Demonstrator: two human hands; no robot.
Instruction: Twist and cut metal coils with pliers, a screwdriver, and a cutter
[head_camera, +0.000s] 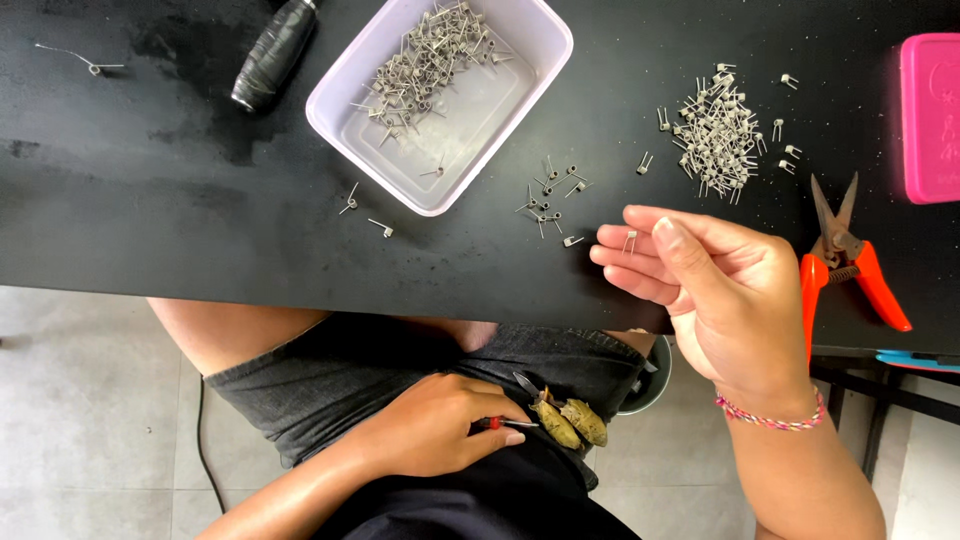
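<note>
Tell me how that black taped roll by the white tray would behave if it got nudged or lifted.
The black roll lies on its side and looks rounded, so a sideways nudge would probably set it rolling across the black table. Its wrapped surface looks matte, so likely grippy rather than slippery. It seems solid and stiff; its weight cannot be told. The white tray beside it might stop it.

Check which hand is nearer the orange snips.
Right. The right hand is raised just beside the orange snips at the table edge; the left hand rests in the lap, well below.
</note>
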